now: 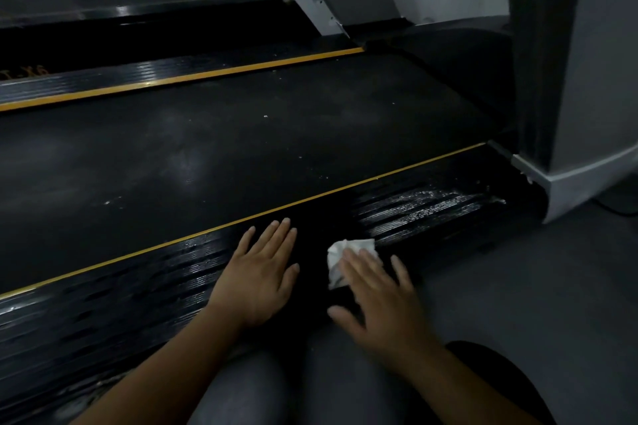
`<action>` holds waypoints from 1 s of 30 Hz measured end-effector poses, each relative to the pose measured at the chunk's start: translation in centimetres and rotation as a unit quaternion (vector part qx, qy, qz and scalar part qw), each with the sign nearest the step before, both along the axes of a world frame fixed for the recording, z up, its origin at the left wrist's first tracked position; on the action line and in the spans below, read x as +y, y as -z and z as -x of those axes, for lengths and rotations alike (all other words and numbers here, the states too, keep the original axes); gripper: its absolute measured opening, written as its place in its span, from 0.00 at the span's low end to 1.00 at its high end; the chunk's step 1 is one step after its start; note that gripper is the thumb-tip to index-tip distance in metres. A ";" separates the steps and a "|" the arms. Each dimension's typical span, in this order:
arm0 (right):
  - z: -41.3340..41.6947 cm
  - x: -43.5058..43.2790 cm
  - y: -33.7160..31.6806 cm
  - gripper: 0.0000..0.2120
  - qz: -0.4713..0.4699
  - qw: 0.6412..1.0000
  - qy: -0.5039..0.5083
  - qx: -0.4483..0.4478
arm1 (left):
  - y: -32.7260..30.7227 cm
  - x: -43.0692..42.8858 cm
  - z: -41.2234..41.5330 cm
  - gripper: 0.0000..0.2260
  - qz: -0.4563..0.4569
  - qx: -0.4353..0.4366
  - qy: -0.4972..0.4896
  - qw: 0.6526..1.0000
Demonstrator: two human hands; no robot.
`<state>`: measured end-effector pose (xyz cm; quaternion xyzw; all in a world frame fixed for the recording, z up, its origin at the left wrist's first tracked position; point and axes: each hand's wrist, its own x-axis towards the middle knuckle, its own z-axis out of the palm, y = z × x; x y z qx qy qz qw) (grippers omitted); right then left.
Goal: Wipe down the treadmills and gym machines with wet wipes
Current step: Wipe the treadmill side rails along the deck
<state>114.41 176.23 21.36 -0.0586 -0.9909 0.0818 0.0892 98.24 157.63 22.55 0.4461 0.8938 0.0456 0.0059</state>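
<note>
A black treadmill fills the view, with its dusty running belt (241, 148) and a ribbed side rail (424, 207) edged by a thin yellow line. My left hand (259, 272) rests flat on the rail with straight fingers. Just to its right, my right hand (379, 297) presses a crumpled white wet wipe (340, 257) onto the same rail with spread, straight fingers. Part of the wipe is hidden under the fingers. Wet streaks shine on the rail to the right of the wipe.
The treadmill's grey upright post and base (587, 162) stand at the right. A second treadmill (138, 3) lies beyond, at the upper left. Grey floor (552, 286) runs along the right. My knees in grey trousers (293, 390) are at the bottom.
</note>
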 end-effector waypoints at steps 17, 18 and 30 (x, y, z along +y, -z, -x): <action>2.0 -0.4 -0.7 0.36 0.030 0.997 0.066 0.006 | -0.8 2.0 1.2 0.37 -0.011 -0.061 0.053 0.997; 1.2 -0.8 -0.4 0.36 0.025 0.999 0.039 0.002 | -0.7 1.8 1.3 0.36 -0.017 -0.067 0.057 0.996; 2.0 -1.2 -0.3 0.36 0.013 1.000 0.009 -0.002 | -0.2 1.5 1.3 0.35 -0.033 -0.065 0.051 0.996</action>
